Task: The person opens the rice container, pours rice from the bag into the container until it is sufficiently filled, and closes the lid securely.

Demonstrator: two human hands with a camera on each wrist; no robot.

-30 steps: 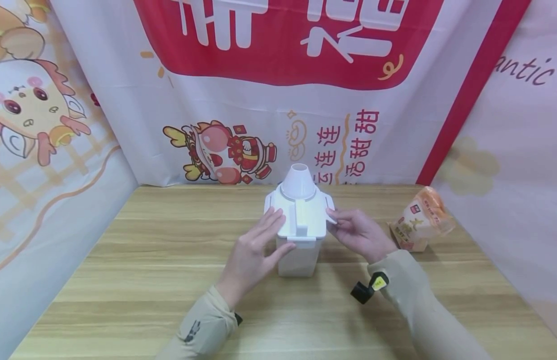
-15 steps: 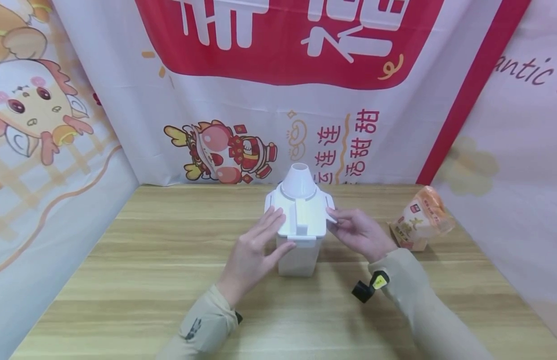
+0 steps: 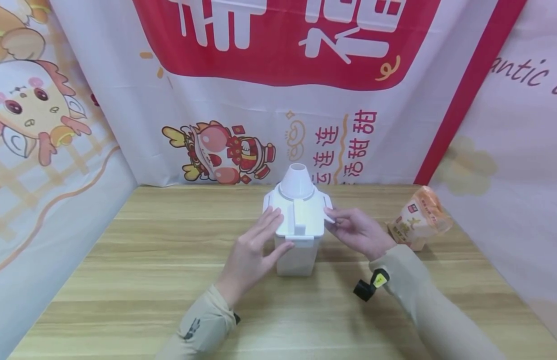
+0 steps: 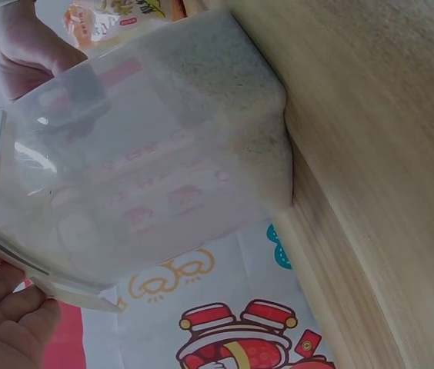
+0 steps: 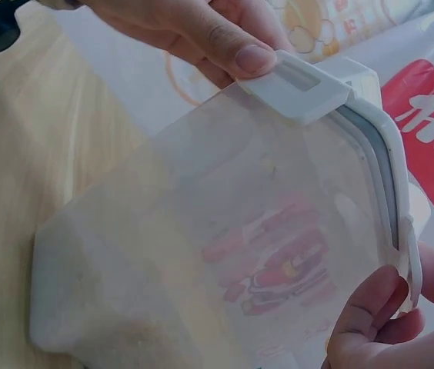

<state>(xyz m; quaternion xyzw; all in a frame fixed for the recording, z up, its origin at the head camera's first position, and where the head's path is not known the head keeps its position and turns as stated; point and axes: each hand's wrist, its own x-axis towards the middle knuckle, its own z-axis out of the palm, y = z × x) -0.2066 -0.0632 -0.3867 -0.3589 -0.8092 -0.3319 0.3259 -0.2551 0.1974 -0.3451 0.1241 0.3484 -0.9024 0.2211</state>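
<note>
Fingers (image 3: 268,224) of the left hand (image 3: 246,256) bend over the left edge of the white lid (image 3: 315,221), with the thumb by the front latch (image 3: 301,238); they grip that corner, probably to keep it from shifting. Beneath, the cloudy container (image 3: 295,262) stands upright on the wooden table (image 3: 125,290), between both hands, where each can reach a side. A white cone (image 3: 296,183) rises from the lid's far part. The right hand (image 3: 358,235) pinches the right latch (image 5: 302,91), which juts outward and so likely offers a free edge to hold. Farther right, apart from the container, sits an orange-and-white packet (image 3: 420,217).

Left fingers cover much of the lid's left side. Pale, grainy contents (image 4: 236,73) show low inside, too hazy to identify. Behind the right latch, some fingertips are hidden; the packet's small print is unreadable.
</note>
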